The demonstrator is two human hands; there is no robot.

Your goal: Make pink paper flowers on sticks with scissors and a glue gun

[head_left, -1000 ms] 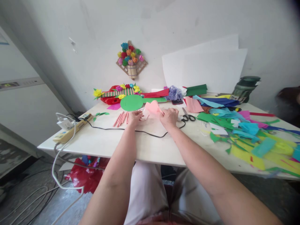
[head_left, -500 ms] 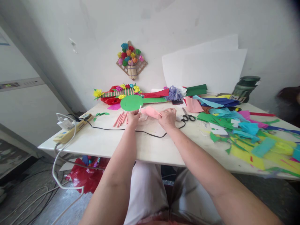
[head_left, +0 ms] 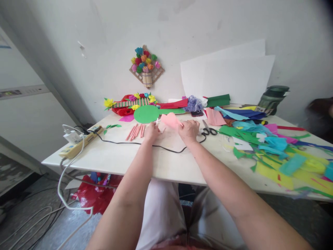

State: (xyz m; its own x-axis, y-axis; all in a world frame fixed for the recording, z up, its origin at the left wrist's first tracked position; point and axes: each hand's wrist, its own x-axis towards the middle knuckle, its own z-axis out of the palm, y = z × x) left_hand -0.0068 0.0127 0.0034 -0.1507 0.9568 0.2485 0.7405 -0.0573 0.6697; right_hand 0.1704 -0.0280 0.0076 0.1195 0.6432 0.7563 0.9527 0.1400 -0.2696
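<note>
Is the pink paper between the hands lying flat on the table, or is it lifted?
Lifted. The pink paper rises off the table, bent upward, between the left hand and right hand.

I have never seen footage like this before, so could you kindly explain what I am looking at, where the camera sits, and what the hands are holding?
There is no machine here: a person wears a camera on the head, looking forward and down along both bare arms. The left hand and right hand together hold a piece of pink paper just above a white table. On the table lie pink paper sticks, a green paper disc, black scissors, a black cable, a power strip and many coloured paper scraps. A paper flower ornament hangs on the wall.
</note>
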